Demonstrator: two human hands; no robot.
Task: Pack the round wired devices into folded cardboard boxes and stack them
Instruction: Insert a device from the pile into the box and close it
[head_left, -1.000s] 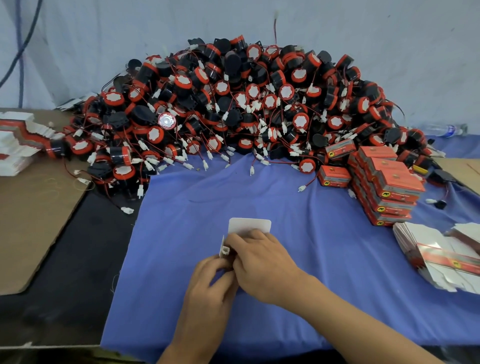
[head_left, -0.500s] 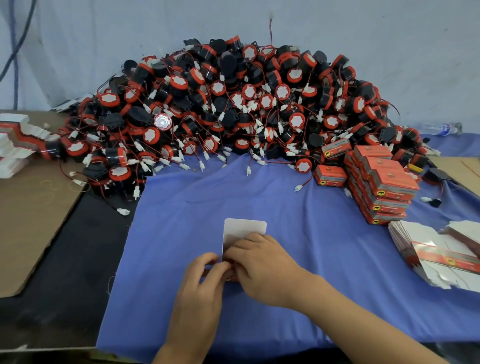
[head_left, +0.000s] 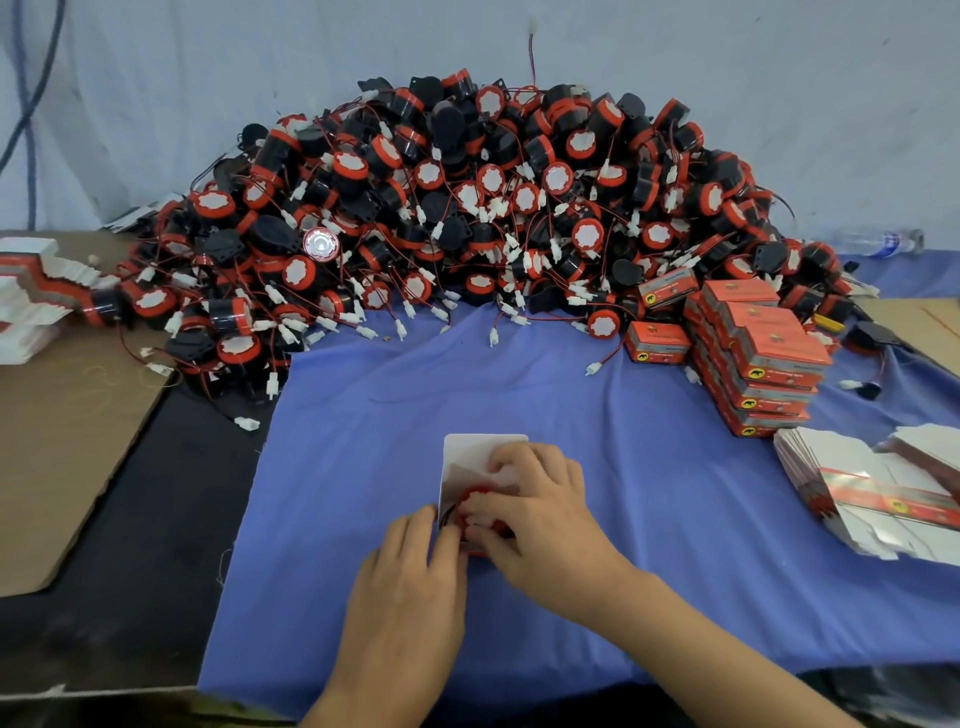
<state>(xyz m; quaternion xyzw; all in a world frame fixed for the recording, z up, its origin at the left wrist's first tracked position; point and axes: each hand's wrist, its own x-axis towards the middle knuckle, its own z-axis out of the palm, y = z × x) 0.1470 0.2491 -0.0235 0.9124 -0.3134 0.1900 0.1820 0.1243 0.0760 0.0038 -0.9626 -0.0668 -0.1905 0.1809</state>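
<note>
Lower centre: my left hand (head_left: 415, 571) grips an open white cardboard box (head_left: 467, 452) while my right hand (head_left: 540, 509), fingers curled, pushes a round red wired device (head_left: 475, 493) inside. Next, I judge: tuck the wire, close the flap, join the stack of orange boxes (head_left: 769, 364) at right.

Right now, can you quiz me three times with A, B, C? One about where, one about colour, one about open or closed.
1. The stack of orange boxes sits: A left of the person, B right of the person, C on the floor.
2. The cloth is: A green, B blue, C yellow.
3. The white box between the left hand and right hand is: A closed, B flattened, C open.
B, it stands at the right side; B, plainly blue; C, its flap stands up.
</note>
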